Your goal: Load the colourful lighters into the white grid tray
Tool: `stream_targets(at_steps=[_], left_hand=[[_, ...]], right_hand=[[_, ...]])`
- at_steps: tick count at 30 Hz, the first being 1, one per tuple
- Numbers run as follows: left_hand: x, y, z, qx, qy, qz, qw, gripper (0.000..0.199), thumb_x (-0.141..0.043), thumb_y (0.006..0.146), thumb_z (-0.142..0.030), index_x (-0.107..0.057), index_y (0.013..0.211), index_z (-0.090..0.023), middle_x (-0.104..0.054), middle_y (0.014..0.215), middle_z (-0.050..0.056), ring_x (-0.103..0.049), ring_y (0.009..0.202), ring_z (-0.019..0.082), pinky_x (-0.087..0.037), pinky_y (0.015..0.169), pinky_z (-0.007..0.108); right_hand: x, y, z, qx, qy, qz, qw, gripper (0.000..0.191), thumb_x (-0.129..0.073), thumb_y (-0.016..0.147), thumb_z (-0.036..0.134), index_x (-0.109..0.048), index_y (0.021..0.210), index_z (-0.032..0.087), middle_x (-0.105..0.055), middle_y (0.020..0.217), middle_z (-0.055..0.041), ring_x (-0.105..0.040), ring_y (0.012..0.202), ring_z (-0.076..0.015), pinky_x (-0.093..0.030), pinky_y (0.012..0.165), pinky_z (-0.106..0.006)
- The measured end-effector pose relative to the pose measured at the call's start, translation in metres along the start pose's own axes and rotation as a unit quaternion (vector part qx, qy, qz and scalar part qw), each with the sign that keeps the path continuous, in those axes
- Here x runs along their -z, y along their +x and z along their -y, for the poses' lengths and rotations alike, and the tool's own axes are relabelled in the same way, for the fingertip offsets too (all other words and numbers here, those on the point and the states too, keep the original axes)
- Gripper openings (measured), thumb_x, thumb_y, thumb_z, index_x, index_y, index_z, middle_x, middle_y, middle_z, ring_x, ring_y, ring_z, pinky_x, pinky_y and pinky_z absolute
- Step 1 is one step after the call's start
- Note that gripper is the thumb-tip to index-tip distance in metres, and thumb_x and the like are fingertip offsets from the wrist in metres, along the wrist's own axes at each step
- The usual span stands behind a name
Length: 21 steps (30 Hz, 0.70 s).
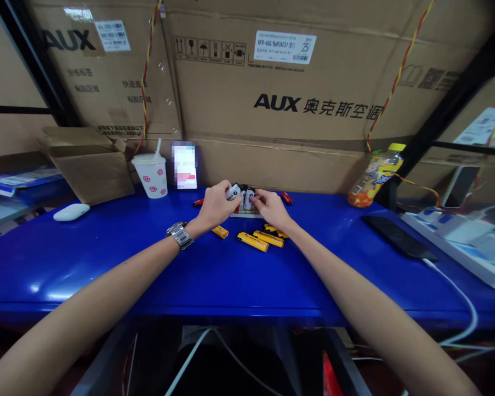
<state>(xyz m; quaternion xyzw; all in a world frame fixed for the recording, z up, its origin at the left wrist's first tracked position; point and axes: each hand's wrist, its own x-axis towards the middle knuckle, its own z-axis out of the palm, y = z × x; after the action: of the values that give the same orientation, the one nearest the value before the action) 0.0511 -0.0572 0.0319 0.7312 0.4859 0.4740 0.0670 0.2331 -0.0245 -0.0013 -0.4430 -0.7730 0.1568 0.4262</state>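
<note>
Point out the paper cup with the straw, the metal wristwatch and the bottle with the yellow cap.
Paper cup (152, 179): head view, on the front of its patterned side.
Metal wristwatch (180, 235): head view, on its band.
Bottle (372, 179): head view, on its labelled side.

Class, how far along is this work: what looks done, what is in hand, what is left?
Seemingly done: white cylinders stand grouped on a pale base. In hand: the left hand grips a tilted white one; the right hand is at the group's side. Left: yellow cylinders and red pieces lie loose, though whether they belong to this work, I cannot tell.
</note>
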Motion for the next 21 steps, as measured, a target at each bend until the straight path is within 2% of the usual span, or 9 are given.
stream_targets(at_steps=[4, 7, 11, 14, 18, 21], left_hand=[[0.000, -0.001, -0.001, -0.001, -0.005, 0.007, 1.000, 0.024, -0.060, 0.071, -0.025, -0.038, 0.061, -0.021, -0.048, 0.054, -0.004, -0.039, 0.053, 0.011, -0.028, 0.053, 0.027], [0.000, -0.001, -0.002, -0.002, -0.007, 0.007, 1.000, 0.024, -0.059, 0.071, -0.026, -0.039, 0.061, -0.021, -0.047, 0.054, -0.004, -0.038, 0.053, 0.010, -0.028, 0.053, 0.027], [0.000, -0.001, -0.002, -0.004, -0.007, 0.012, 1.000, 0.022, -0.059, 0.071, -0.025, -0.039, 0.061, -0.021, -0.048, 0.054, -0.004, -0.038, 0.053, 0.010, -0.028, 0.053, 0.027], [0.000, -0.001, -0.001, -0.005, -0.002, 0.018, 1.000, 0.023, -0.059, 0.072, -0.028, -0.040, 0.061, -0.021, -0.049, 0.054, -0.004, -0.038, 0.053, 0.011, -0.028, 0.053, 0.027], [0.001, -0.001, -0.002, -0.005, -0.001, 0.023, 1.000, 0.022, -0.058, 0.072, -0.028, -0.040, 0.061, -0.021, -0.050, 0.055, -0.003, -0.039, 0.053, 0.011, -0.028, 0.053, 0.027], [0.001, -0.001, -0.003, 0.001, -0.007, 0.030, 1.000, 0.020, -0.059, 0.071, -0.028, -0.042, 0.062, -0.021, -0.053, 0.056, -0.003, -0.041, 0.054, 0.011, -0.030, 0.053, 0.027]], right_hand=[[-0.002, -0.001, 0.001, -0.009, 0.045, 0.017, 0.999, 0.008, -0.052, 0.083, 0.025, -0.055, 0.082, 0.018, -0.065, 0.071, -0.0028, -0.060, 0.065, -0.0154, -0.044, 0.063, -0.027], [-0.002, 0.000, 0.002, -0.017, 0.080, 0.026, 0.996, 0.010, -0.050, 0.083, 0.022, -0.056, 0.090, 0.017, -0.068, 0.076, -0.0046, -0.063, 0.068, -0.0162, -0.048, 0.066, -0.029], [0.000, 0.000, 0.005, -0.012, 0.084, 0.021, 0.996, 0.012, -0.050, 0.081, 0.017, -0.057, 0.091, 0.017, -0.069, 0.079, -0.0053, -0.064, 0.071, -0.0158, -0.050, 0.070, -0.030], [0.000, 0.000, 0.007, -0.004, 0.054, 0.002, 0.999, 0.015, -0.056, 0.080, 0.022, -0.056, 0.094, 0.018, -0.068, 0.078, -0.0044, -0.064, 0.070, -0.0165, -0.048, 0.068, -0.030], [0.000, -0.003, 0.013, -0.004, 0.060, 0.014, 0.998, 0.024, -0.062, 0.078, 0.031, -0.052, 0.096, 0.019, -0.065, 0.070, -0.0008, -0.059, 0.060, -0.0148, -0.044, 0.060, -0.028], [0.003, -0.005, 0.021, 0.004, 0.073, -0.024, 0.997, 0.022, -0.059, 0.081, 0.037, -0.052, 0.093, 0.020, -0.061, 0.064, 0.0018, -0.054, 0.056, -0.0125, -0.040, 0.057, -0.026]])
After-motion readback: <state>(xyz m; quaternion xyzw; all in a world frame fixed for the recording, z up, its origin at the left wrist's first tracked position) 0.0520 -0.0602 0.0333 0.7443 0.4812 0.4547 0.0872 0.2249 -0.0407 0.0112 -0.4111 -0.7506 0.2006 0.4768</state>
